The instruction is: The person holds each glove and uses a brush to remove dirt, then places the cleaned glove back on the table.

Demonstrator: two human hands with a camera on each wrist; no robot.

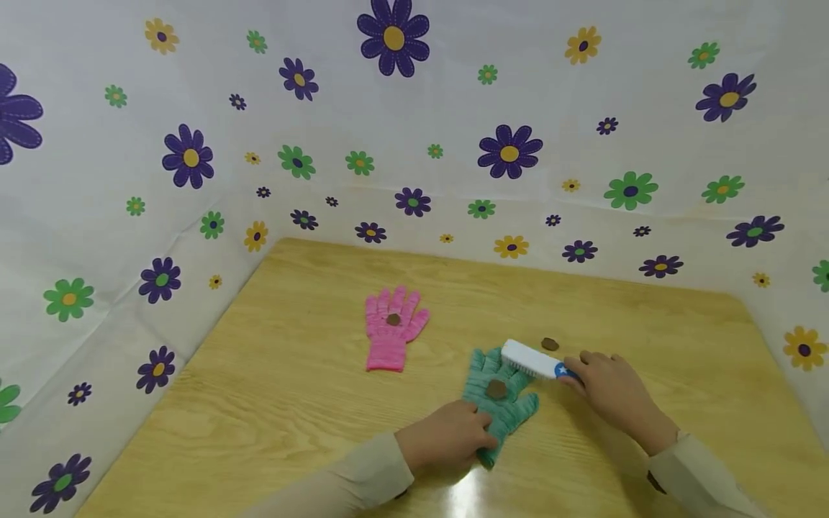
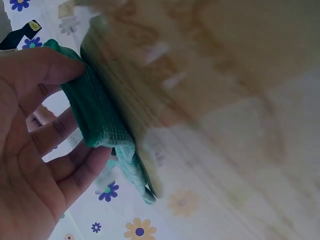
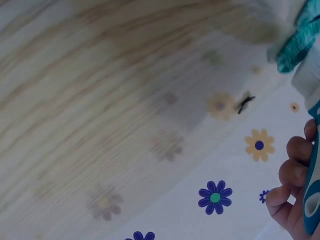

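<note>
A green knitted glove [image 1: 494, 414] lies flat on the table, fingers pointing away, with a brown lump or patch [image 1: 496, 389] on it. My left hand [image 1: 450, 435] pinches its cuff [image 2: 92, 107] between thumb and fingers, as the left wrist view shows. In my right hand [image 1: 612, 392] is a brush with a white head [image 1: 527, 358] and a blue-and-white handle [image 3: 314, 175]. Its bristles face down over the green glove's fingertips; whether they touch the knit is hard to tell.
To the left lies a pink glove [image 1: 386, 334] with a brown spot [image 1: 393, 319] on it. Another small brown piece [image 1: 550, 344] sits on the wooden table [image 1: 278, 403] beyond the brush. Flower-printed white sheets [image 1: 414, 129] wall in the back and sides.
</note>
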